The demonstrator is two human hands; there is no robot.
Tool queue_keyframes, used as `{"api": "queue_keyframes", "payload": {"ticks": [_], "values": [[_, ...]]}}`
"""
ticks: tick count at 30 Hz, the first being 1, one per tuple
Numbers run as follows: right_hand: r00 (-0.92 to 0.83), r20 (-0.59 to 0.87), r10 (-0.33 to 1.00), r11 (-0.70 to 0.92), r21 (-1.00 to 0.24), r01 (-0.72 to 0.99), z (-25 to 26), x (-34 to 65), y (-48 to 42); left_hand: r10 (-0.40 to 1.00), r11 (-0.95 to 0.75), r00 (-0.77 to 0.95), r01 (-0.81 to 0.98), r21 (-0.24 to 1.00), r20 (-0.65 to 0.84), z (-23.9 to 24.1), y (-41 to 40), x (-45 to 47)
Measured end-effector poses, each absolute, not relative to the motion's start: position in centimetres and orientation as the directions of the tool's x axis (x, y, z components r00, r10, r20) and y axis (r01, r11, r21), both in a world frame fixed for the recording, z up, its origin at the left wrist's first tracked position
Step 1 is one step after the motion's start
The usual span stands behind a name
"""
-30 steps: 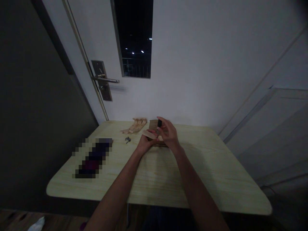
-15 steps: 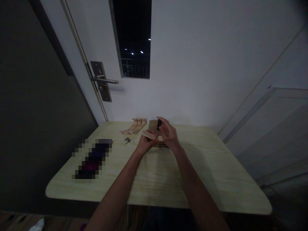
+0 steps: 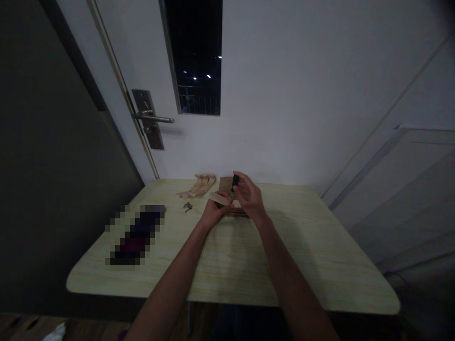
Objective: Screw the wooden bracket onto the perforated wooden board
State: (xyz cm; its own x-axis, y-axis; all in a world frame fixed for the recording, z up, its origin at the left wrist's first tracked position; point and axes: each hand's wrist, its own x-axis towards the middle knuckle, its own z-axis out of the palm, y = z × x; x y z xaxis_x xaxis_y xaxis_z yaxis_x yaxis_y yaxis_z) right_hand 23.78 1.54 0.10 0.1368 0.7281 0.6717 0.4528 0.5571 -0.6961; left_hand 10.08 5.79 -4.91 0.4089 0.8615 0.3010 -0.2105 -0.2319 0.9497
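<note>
My right hand (image 3: pixel 251 196) is closed around the black handle of a screwdriver (image 3: pixel 235 181), which points down at a light wooden piece. My left hand (image 3: pixel 214 211) is closed on that pale, flat wooden piece (image 3: pixel 219 198), its thumb close to the screwdriver's tip. The tip itself is hard to make out between the fingers. Beneath and behind both hands lies a brown wooden part (image 3: pixel 225 183), partly covered by them. To the left is a small heap of dark screws (image 3: pixel 187 207). Several curved pale wooden pieces (image 3: pixel 202 185) rest further back.
The pale wood-grain table (image 3: pixel 234 274) stands against a white door (image 3: pixel 284 94) with a metal handle (image 3: pixel 156 118) and a narrow dark window. A blurred-out dark object (image 3: pixel 137 237) lies on the table's left side.
My fingers have shifted slightly on the screwdriver handle, which stands a little more upright. My left hand and the wooden piece stay nearly where they were.
</note>
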Motion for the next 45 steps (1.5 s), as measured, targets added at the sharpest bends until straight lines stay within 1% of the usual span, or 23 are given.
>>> {"api": "queue_keyframes", "payload": {"ticks": [5, 10, 13, 16, 18, 25, 33, 35, 40, 42, 45], "values": [[0.103, 0.679, 0.727, 0.598, -0.700, 0.391, 0.1, 23.8, 1.5, 0.867, -0.248, 0.392, -0.195, 0.949, 0.307, -5.0, 5.9, 10.0], [0.159, 0.661, 0.733, 0.564, -0.722, 0.401, -0.1, 23.9, 1.9, 0.870, -0.263, 0.381, -0.183, 0.947, 0.315, -4.6, 5.6, 10.1], [0.173, 0.678, 0.714, 0.557, -0.701, 0.446, -0.2, 23.9, 2.0, 0.872, -0.233, 0.392, -0.193, 0.953, 0.293, -4.4, 5.5, 10.1], [0.147, 0.711, 0.688, 0.558, -0.648, 0.518, 0.0, 23.9, 1.8, 0.866, -0.217, 0.411, -0.205, 0.954, 0.285, -4.4, 5.6, 10.1], [0.128, 0.717, 0.685, 0.566, -0.635, 0.526, 0.1, 23.9, 1.7, 0.866, -0.220, 0.408, -0.208, 0.953, 0.289, -4.6, 5.6, 10.1], [0.071, 0.685, 0.726, 0.604, -0.683, 0.411, 0.2, 23.9, 1.4, 0.881, -0.220, 0.381, -0.191, 0.957, 0.279, -4.3, 5.3, 10.1], [0.070, 0.683, 0.727, 0.604, -0.685, 0.408, 0.2, 24.0, 1.6, 0.873, -0.238, 0.381, -0.213, 0.948, 0.305, -4.7, 5.6, 10.1], [0.080, 0.681, 0.728, 0.593, -0.684, 0.425, 0.3, 23.9, 1.6, 0.866, -0.246, 0.392, -0.206, 0.947, 0.311, -4.9, 5.8, 10.1], [0.106, 0.708, 0.698, 0.540, -0.618, 0.572, 0.5, 23.8, 1.6, 0.863, -0.241, 0.401, -0.211, 0.947, 0.309, -5.3, 6.0, 10.1], [0.113, 0.714, 0.691, 0.532, -0.608, 0.590, 0.5, 23.7, 1.6, 0.864, -0.242, 0.396, -0.213, 0.947, 0.310, -5.3, 6.0, 10.1], [0.124, 0.715, 0.688, 0.542, -0.620, 0.567, 0.5, 23.7, 1.5, 0.864, -0.240, 0.399, -0.209, 0.948, 0.307, -5.1, 5.9, 10.1]]}}
